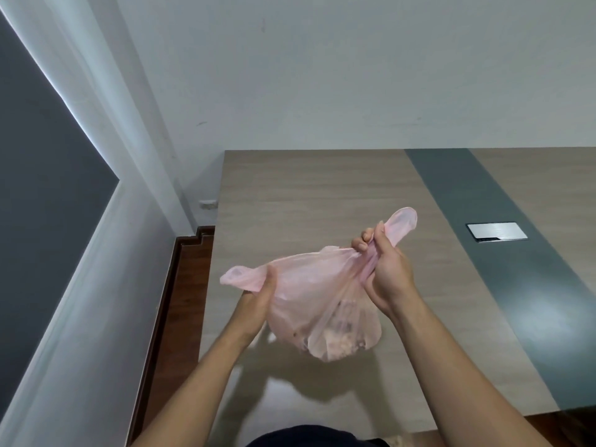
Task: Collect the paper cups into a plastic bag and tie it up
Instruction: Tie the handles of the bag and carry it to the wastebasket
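Fingers of the right hand are curling tight round one twisted handle of the thin, see-through pink plastic bag, w/ the handle's loop sticking out above the fist. Left hand is gripping the other handle the same way, loop poking out to the left. Bag is hanging between both hands, seemingly lifted clear of the light wood-look table, w/ blurry shapes, prob. the paper cups, sagging in its bottom. Collecting looks done; the tying step is in hand, no knot yet. Next move prob. calls for crossing the 2 handles, tucking one under & pulling snug w/o tearing the film.
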Demonstrator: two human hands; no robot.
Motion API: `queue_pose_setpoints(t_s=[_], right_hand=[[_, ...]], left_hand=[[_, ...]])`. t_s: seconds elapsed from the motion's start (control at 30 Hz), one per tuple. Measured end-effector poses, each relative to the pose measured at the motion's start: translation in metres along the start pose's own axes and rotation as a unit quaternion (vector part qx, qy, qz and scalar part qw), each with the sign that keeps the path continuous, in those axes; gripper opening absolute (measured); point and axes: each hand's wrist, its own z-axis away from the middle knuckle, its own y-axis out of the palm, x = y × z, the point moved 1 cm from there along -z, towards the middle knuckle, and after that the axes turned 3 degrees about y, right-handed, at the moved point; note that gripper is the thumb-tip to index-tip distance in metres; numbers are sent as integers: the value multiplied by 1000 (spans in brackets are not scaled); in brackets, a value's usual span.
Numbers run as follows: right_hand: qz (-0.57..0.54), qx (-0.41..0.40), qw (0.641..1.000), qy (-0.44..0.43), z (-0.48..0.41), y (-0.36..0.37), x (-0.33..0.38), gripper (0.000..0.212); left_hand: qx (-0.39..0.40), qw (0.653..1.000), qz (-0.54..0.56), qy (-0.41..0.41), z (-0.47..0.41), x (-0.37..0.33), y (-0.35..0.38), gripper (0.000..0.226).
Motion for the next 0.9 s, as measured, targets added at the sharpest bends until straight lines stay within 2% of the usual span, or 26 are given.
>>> queue_pose_setpoints(t_s=[0.03,0.13,0.23,0.37,0.5,0.67,0.77,0.83,0.9], right_hand=[[15,-10,1000,-4,0,-2,0,44],[41,-17,999,7,4,-6,-3,53],[47,2,999,16,11,-3,-4,58],[17,79,996,29,17,7,1,53],[49,98,994,18,16,16,3,54],[180,37,982,36,11,21,-15,53],[243,8,969,47,8,20,-30,38],[242,7,968,61,7,19,-35,31],[204,25,976,77,6,16,-39,46]], left_hand=[[-10,1000,19,-1,-2,-7,4,51],[-2,992,128,0,-9,-21,15,63],[-12,954,297,-23,-12,-40,24,74],[-47,915,402,-9,-17,-58,28,55],[-57,913,404,4,-22,-60,25,54],[-2,941,337,-6,-21,-58,29,55],[-3,954,299,16,-20,-57,30,32],[-20,958,287,7,-23,-51,32,18],[-39,960,277,-16,-27,-41,30,23]])
